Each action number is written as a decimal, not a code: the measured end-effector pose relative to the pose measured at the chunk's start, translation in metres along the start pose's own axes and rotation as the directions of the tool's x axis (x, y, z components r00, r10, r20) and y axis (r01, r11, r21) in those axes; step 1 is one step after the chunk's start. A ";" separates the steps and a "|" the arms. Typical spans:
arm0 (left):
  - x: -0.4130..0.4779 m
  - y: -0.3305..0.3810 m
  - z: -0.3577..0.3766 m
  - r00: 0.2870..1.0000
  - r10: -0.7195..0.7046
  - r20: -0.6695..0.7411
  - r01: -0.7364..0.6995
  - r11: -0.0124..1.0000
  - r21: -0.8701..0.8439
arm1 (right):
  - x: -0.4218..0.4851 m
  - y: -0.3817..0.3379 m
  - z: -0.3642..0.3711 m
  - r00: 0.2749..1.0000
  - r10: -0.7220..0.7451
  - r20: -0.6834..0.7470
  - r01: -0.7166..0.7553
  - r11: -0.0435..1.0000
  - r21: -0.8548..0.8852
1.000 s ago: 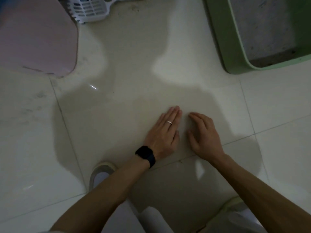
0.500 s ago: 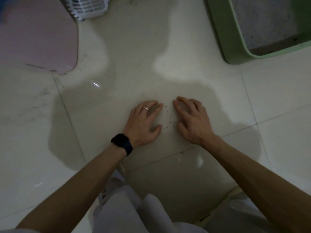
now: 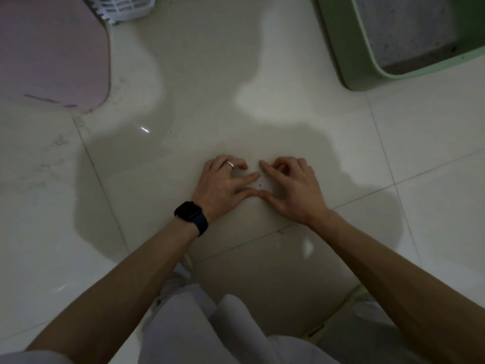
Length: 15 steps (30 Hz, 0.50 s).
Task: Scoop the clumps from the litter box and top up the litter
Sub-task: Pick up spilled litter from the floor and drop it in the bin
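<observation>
Left hand (image 3: 223, 185) and right hand (image 3: 294, 187) press curled fingers to the floor (image 3: 196, 101), thumb tips touching, ringing a few dark specks (image 3: 258, 184). The green litter box (image 3: 349, 48) beyond, rightward, holds grey litter (image 3: 399, 27). Far to its left lies a white slotted scoop (image 3: 123, 6).

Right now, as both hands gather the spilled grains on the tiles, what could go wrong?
1. The few dark grains between the left hand and right hand are tiny; in this dim light some may escape them and stay on the floor.
2. The green litter box stands apart, up right; carried grains could drop on the way.
</observation>
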<state>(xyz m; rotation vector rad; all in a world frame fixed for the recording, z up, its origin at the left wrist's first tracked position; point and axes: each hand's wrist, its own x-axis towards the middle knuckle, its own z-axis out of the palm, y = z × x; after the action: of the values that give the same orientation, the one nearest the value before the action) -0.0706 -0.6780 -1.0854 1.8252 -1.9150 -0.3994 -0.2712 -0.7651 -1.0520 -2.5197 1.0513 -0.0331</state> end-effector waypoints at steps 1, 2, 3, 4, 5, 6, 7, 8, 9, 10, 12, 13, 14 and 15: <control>0.001 0.001 0.001 1.000 -0.012 -0.021 0.012 1.000 -0.024 | 0.002 0.002 0.001 1.000 -0.009 -0.004 0.009 1.000 0.008; 0.002 0.002 0.002 0.999 -0.027 -0.045 0.025 0.999 -0.047 | 0.004 0.004 0.001 1.000 -0.018 -0.009 0.018 1.000 0.024; 0.004 0.003 0.003 0.997 -0.037 -0.071 0.033 0.997 -0.064 | 0.006 0.007 0.001 0.999 -0.031 -0.018 0.032 0.998 0.045; 0.005 0.004 0.004 0.995 -0.034 -0.097 0.027 0.997 -0.073 | 0.006 0.009 0.002 0.998 -0.050 -0.033 0.052 0.996 0.068; 0.007 0.005 0.004 0.993 -0.018 -0.119 0.009 0.997 -0.072 | 0.006 0.010 0.004 0.996 -0.071 -0.054 0.076 0.993 0.094; 0.007 0.006 0.005 0.990 0.004 -0.138 -0.013 0.998 -0.065 | 0.006 0.009 0.007 0.993 -0.087 -0.083 0.096 0.988 0.119; 0.007 0.007 0.006 0.988 0.023 -0.155 -0.032 0.998 -0.054 | 0.005 0.008 0.009 0.989 -0.092 -0.116 0.108 0.984 0.141; 0.005 0.009 0.006 0.985 0.034 -0.167 -0.041 0.998 -0.039 | 0.003 0.005 0.012 0.985 -0.086 -0.147 0.109 0.982 0.155; 0.004 0.011 0.007 0.984 0.038 -0.173 -0.041 0.999 -0.015 | 0.002 0.003 0.015 0.982 -0.074 -0.171 0.102 0.982 0.161; 0.002 0.014 0.007 0.984 0.039 -0.175 -0.037 0.999 0.016 | 0.001 0.001 0.018 0.980 -0.066 -0.189 0.097 0.982 0.160; -0.001 0.019 0.009 0.985 0.047 -0.168 -0.032 0.995 0.093 | 0.000 0.001 0.020 0.972 -0.079 -0.222 0.114 0.982 0.150; -0.001 0.020 0.010 0.986 0.055 -0.160 -0.035 0.991 0.128 | 0.000 0.001 0.021 0.967 -0.096 -0.236 0.132 0.981 0.141; -0.001 0.022 0.010 0.987 0.063 -0.148 -0.040 0.987 0.157 | 0.000 0.002 0.021 0.963 -0.116 -0.244 0.151 0.980 0.132; 0.000 0.022 0.009 0.989 0.070 -0.131 -0.046 0.982 0.181 | 0.000 0.002 0.021 0.960 -0.134 -0.246 0.166 0.979 0.118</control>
<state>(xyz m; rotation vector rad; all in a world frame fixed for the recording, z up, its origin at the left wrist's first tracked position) -0.0944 -0.6771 -1.0823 1.8489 -1.9567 -0.0832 -0.2687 -0.7591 -1.0719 -2.5060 0.9055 -0.4450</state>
